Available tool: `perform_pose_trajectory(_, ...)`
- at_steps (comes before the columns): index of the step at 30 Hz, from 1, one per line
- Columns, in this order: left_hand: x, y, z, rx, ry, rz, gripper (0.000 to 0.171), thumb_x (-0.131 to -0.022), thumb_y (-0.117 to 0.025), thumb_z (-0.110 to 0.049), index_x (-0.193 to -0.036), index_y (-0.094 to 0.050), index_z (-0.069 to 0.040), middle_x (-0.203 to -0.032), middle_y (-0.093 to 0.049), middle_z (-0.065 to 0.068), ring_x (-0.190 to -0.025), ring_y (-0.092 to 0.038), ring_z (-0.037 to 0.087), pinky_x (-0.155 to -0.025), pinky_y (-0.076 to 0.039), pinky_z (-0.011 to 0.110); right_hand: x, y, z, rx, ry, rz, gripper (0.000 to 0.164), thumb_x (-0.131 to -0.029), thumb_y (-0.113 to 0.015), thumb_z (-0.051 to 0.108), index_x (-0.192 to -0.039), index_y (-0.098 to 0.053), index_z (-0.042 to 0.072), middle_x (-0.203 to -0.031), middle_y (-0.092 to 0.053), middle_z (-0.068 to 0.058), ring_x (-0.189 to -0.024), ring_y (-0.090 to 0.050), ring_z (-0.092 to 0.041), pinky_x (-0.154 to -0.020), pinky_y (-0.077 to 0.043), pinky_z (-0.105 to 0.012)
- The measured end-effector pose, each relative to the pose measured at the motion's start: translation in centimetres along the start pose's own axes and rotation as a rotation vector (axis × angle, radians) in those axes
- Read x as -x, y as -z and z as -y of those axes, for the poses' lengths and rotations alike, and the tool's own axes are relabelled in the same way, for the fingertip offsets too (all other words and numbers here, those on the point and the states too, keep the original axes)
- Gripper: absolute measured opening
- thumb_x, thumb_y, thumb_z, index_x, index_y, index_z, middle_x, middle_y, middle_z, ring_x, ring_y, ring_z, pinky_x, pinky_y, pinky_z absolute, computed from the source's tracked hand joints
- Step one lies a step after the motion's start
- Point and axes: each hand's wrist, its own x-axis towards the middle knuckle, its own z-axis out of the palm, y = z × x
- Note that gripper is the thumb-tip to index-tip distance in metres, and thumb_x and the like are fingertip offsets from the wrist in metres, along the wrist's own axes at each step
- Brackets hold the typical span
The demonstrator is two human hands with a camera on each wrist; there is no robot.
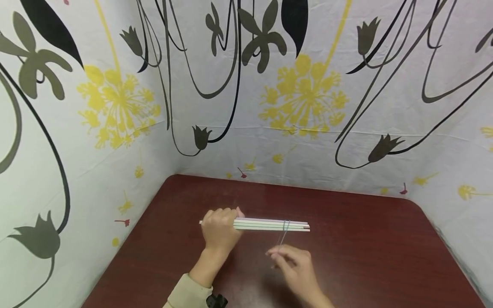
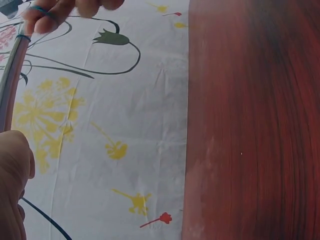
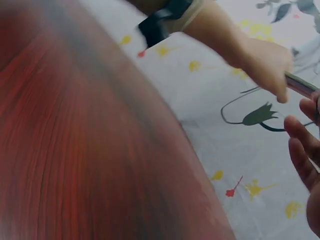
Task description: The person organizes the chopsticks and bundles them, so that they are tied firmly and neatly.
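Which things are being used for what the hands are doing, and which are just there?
In use:
- pale sticks, gripped by the left hand
- thin bluish band, looped round the sticks and pulled by the right hand

Just there:
- dark red table
- flowery cloth behind
- black wrist device

Red-brown table [image 1: 377, 252]; white flower-printed cloth [image 1: 250, 105] behind.
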Motion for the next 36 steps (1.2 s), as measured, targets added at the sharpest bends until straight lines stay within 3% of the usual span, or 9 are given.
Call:
perform_pose_trajectory(3, 0.1, -0.1, -0.1, -0.006, 0.010, 0.025, 0.035, -0.079, -0.053, -0.016, -0.046, -0.039, -0.017, -0.041, -0.035, -0.003, -0.036, -0.026, 0.013, -0.040, -0.024, 0.028, 0.0, -0.4, -0.8, 0.232, 0.332, 0.012, 0.035, -0.095, -0.066, 0.014, -0.125, -0.066, -0.003, -0.097, -0.071, -0.016, -0.069, -0.067, -0.012, -0.064, -0.055, -0.018)
perform_pose_trajectory(6, 0.1, -0.1, -0.1, -0.015, 0.018, 0.020, 0.034, -0.078, -0.051, -0.015, -0.046, -0.039, -0.016, -0.042, -0.034, -0.002, -0.036, -0.026, 0.014, -0.040, -0.025, 0.030, 0.5, -0.8, -1.1, 0.260, 0.382, -0.018, 0.067, -0.098, -0.062, 0.027, -0.153, -0.036, 0.000, -0.108, -0.068, -0.014, -0.067, -0.064, -0.008, -0.062, -0.052, -0.016)
perform_pose_trajectory(9, 0.0, -0.1, -0.2, -0.024, 0.008, -0.005, 0.034, -0.077, -0.053, -0.014, -0.046, -0.039, -0.015, -0.042, -0.035, -0.002, -0.036, -0.029, 0.016, -0.040, -0.027, 0.031, 1.2, -1.5, -0.8, 0.023, 0.292, -0.111, 0.081, -0.100, -0.059, 0.015, -0.161, -0.005, 0.004, -0.122, -0.066, -0.014, -0.064, -0.065, -0.012, -0.060, -0.054, -0.021)
perform_pose_trajectory(13, 0.0, -0.2, -0.2, -0.035, -0.024, -0.024, 0.034, -0.076, -0.055, -0.015, -0.046, -0.040, -0.015, -0.041, -0.036, -0.002, -0.035, -0.031, 0.017, -0.039, -0.027, 0.031, 2.2, -2.6, 0.2, -0.359, 0.058, -0.292, 0.082, -0.100, -0.051, -0.005, -0.161, 0.003, 0.008, -0.125, -0.066, -0.012, -0.061, -0.066, -0.015, -0.060, -0.057, -0.027)
perform_pose_trajectory(18, 0.5, -0.3, -0.3, -0.044, -0.026, -0.023, 0.034, -0.076, -0.054, -0.016, -0.045, -0.040, -0.015, -0.041, -0.037, -0.003, -0.035, -0.030, 0.016, -0.039, -0.026, 0.030, 2.5, -3.2, 1.7, -0.476, -0.325, -0.385, 0.071, -0.104, -0.049, 0.002, -0.156, -0.002, -0.008, -0.109, -0.073, -0.003, -0.058, -0.064, -0.007, -0.060, -0.056, -0.024)
perform_pose_trajectory(25, 0.8, 0.0, -0.2, -0.021, -0.064, -0.046, 0.041, -0.086, -0.051, -0.016, -0.046, -0.042, -0.015, -0.042, -0.039, -0.003, -0.037, -0.033, 0.016, -0.041, -0.029, 0.031, 2.4, -1.7, 0.0, -0.779, -0.055, -0.246, 0.047, -0.107, -0.029, -0.001, -0.149, -0.047, 0.009, -0.103, -0.073, -0.004, -0.047, -0.041, -0.015, -0.036, -0.025, -0.028)
perform_pose_trajectory(27, 0.8, 0.1, -0.1, -0.009, -0.084, -0.071, 0.041, -0.087, -0.051, -0.016, -0.047, -0.042, -0.015, -0.043, -0.039, -0.003, -0.037, -0.033, 0.016, -0.041, -0.029, 0.031, 2.2, -0.8, -0.4, -0.839, -0.036, -0.194, 0.049, -0.109, -0.016, 0.007, -0.147, -0.048, 0.003, -0.101, -0.071, -0.003, -0.048, -0.030, -0.022, -0.038, -0.016, -0.033)
perform_pose_trajectory(31, 1.0, 0.1, 0.2, 0.008, -0.113, -0.087, 0.042, -0.088, -0.050, -0.016, -0.048, -0.041, -0.015, -0.044, -0.038, -0.004, -0.038, -0.034, 0.016, -0.042, -0.030, 0.030, 1.6, 0.9, -0.5, -0.832, -0.073, -0.136, 0.066, -0.109, 0.000, 0.024, -0.143, -0.049, -0.004, -0.094, -0.067, 0.002, -0.046, -0.023, -0.020, -0.040, -0.013, -0.031)
perform_pose_trajectory(36, 1.3, 0.1, 0.4, 0.026, -0.165, -0.097, 0.040, -0.088, -0.050, -0.014, -0.049, -0.040, -0.016, -0.045, -0.035, -0.005, -0.040, -0.035, 0.016, -0.043, -0.032, 0.030, 0.9, 2.1, -0.7, -0.775, -0.055, -0.110, 0.063, -0.108, -0.003, 0.015, -0.137, -0.053, -0.010, -0.089, -0.067, 0.003, -0.045, -0.023, -0.021, -0.037, -0.015, -0.031)
